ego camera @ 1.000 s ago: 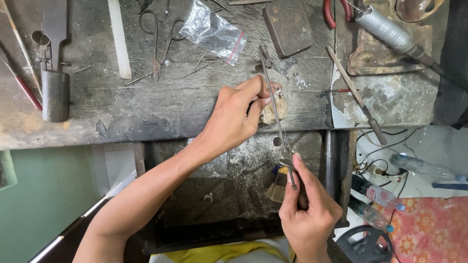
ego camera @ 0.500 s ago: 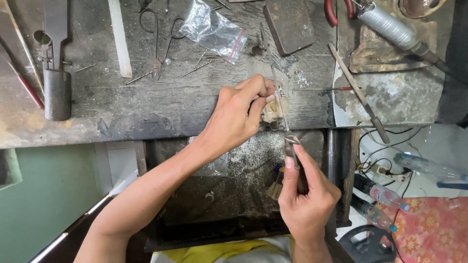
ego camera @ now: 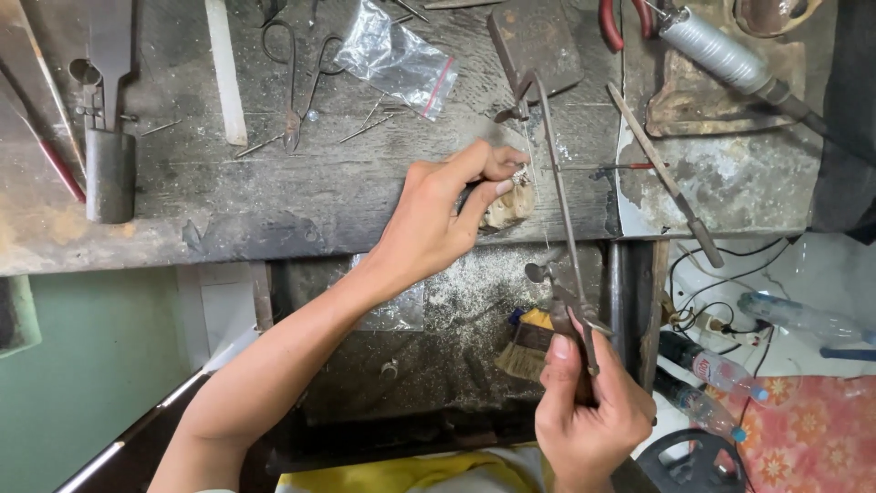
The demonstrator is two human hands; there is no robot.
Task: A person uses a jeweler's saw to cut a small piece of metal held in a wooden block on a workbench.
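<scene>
Left hand (ego camera: pixel 438 219) pinching a small metal piece (ego camera: pixel 522 176) against the worn peg (ego camera: pixel 507 208) at the surface (ego camera: pixel 274 196) edge; right hand (ego camera: pixel 589 406) closed on the saw frame (ego camera: pixel 558 196). Best kept: blade upright, strokes light, piece pressed firm.

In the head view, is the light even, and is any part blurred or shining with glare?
Head view: soft, even light, with only faint shadows under the left hand; the saw frame in the right hand looks sharp; the plastic bag shows bright glare; the bench edges bend slightly, a wide-lens distortion.
</scene>
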